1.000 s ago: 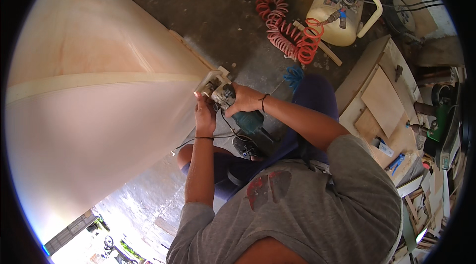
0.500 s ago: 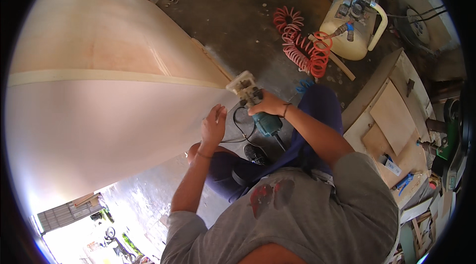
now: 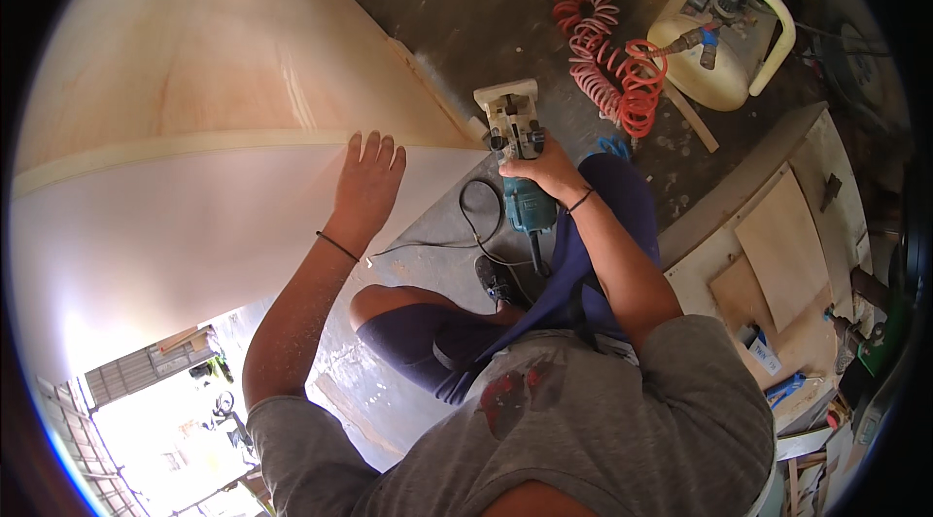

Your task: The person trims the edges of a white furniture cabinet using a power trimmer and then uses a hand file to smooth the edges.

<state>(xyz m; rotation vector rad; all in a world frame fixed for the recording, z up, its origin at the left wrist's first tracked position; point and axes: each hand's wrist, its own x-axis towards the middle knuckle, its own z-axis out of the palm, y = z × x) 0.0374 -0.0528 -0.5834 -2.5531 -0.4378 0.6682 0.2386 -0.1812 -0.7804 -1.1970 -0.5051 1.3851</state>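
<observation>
My right hand (image 3: 550,170) is wrapped around a teal trim router (image 3: 528,206), whose pale base points away from me, just off the pointed end of a large panelled piece. From the router's rear a black cord loops down to the floor. The piece has a pale pinkish near panel (image 3: 194,225) and a tan wooden far panel (image 3: 204,41), joined along a light strip (image 3: 175,145). Over that strip, near the pointed end, my left hand (image 3: 369,187) lies with fingers stretched out, apparently touching the surface.
A cream air compressor (image 3: 705,70) stands at the far right, beside a coiled red hose (image 3: 622,80) on the floor. To the right, a bench-like board (image 3: 777,255) carries thin wooden sheets and blue-handled pliers (image 3: 787,387). The black cord (image 3: 428,246) crosses the floor near my shoe (image 3: 494,276).
My left hand has moved left and farther away, onto the seam strip. My right hand has shifted the router slightly right, away from the pointed end, turning its base straighter ahead.
</observation>
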